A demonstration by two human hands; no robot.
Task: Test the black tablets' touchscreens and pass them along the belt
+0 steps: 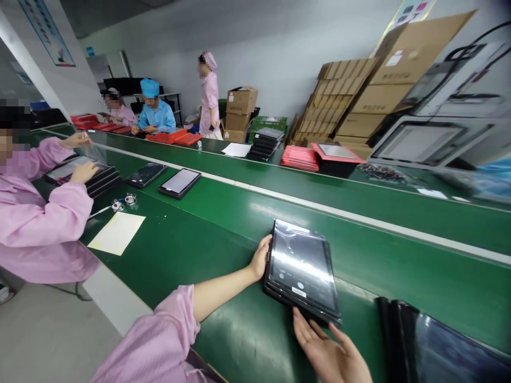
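Observation:
A black tablet (302, 268) with a glossy screen lies on the green belt (223, 229) in front of me, its near edge slightly raised. My left hand (259, 259) grips its left edge, thumb on top. My right hand (329, 351) is under the near corner with the palm up and the fingers stretched out, touching the tablet's underside.
A stack of black tablets (443, 346) stands at the lower right. Two more tablets (179, 182) lie further up the belt. A person in pink (40, 213) works at the left beside a white sheet (117, 233). Red trays (300, 157) and cardboard boxes (359, 96) stand beyond.

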